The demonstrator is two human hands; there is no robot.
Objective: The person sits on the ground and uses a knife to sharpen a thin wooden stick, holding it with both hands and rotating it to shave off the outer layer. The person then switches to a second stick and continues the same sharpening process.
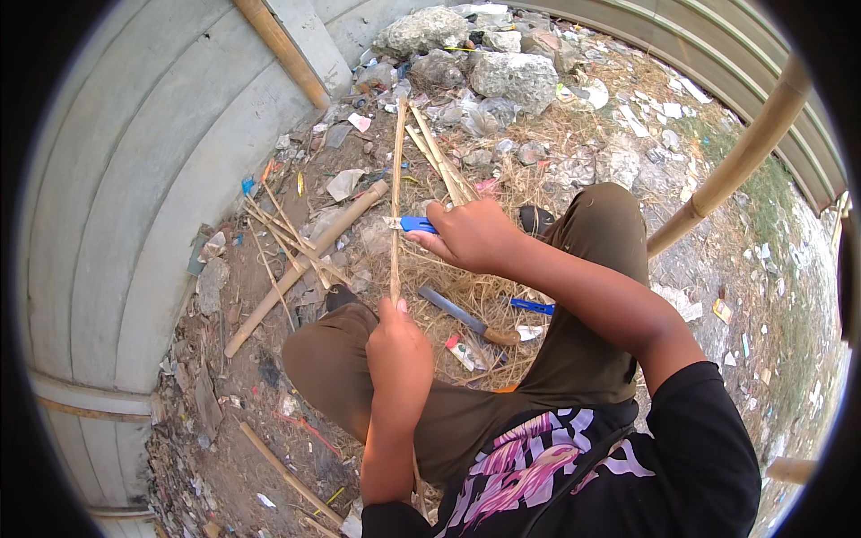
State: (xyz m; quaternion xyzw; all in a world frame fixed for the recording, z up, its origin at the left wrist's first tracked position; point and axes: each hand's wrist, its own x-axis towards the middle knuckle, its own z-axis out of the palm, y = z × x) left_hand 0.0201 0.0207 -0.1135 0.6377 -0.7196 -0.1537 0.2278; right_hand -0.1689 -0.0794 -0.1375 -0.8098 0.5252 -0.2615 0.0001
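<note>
My left hand [401, 350] is closed round the near end of a long, thin bamboo strip [398, 161], which points away from me. In my right hand [477, 235] is a blue utility knife [417, 224]. Its blade meets the strip about midway along. Beyond the right hand, several split bamboo pieces [439, 161] lean together on the ground. Between my bent legs lies a knife with a wooden handle [500, 336], and a second blue cutter [532, 307] rests to its right, by my right leg.
A thick bamboo pole [309, 269] lies at the left among loose bamboo strips [287, 235]. Rocks [514, 81] are piled at the back. Grey panels [161, 179] wall the left side. A slanting bamboo post [735, 166] stands at the right. Litter and dry grass cover the ground.
</note>
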